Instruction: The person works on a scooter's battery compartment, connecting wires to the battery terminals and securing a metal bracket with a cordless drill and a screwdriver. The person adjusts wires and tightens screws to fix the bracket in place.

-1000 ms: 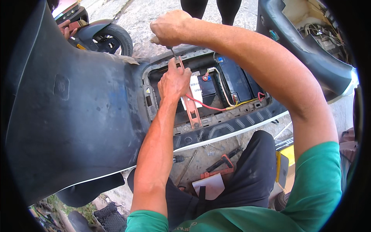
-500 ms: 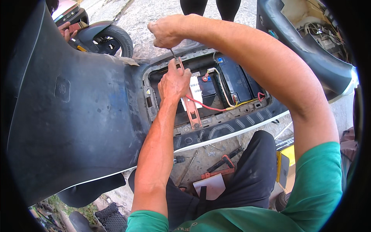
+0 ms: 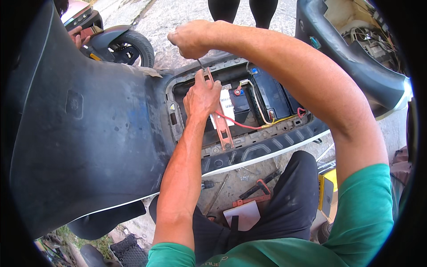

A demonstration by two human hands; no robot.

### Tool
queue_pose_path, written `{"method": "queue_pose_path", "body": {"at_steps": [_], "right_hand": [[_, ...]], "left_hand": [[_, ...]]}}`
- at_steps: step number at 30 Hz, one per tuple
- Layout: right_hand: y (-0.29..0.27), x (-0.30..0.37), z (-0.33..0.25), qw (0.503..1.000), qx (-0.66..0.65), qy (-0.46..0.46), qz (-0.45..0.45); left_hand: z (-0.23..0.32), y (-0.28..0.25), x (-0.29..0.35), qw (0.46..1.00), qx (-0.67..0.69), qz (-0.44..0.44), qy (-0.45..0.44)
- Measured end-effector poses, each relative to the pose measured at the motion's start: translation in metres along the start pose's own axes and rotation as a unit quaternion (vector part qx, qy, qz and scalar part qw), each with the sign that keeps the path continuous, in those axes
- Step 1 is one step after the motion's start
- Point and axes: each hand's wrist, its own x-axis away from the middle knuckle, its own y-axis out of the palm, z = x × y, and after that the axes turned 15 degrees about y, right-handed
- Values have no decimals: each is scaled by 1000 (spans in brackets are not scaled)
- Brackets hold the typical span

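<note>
My right hand is closed in a fist above the far rim of the scooter's open floor compartment. Out of the fist a thin metal shaft, like a screwdriver's, points down to the far end of a copper-coloured metal strap. The handle is hidden by the fingers. My left hand grips the strap near that end, its fingers bent round it. Under the strap lies a white paper label. Black batteries sit in the compartment, with a red wire running from near the strap.
Beneath the scooter's near edge lie a red-and-black tool, a drill's chuck and a long thin rod. A yellow box stands beside my knee. Another person's legs are beyond the scooter; someone's hand shows at far left.
My right fist has turned slightly and dropped a little at the strap's far end. My left hand stays on the strap, and the whole view has shifted slightly.
</note>
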Motion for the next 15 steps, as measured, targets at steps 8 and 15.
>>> {"method": "queue_pose_path", "body": {"at_steps": [8,15], "right_hand": [[-18,14,-7,1000,12,7,-23],[-19,6,2,998,-27,32,-46]], "left_hand": [[-4,-3,2,1000,-6,2,-6],[-2,-3,1,1000,-2,4,-4]]}}
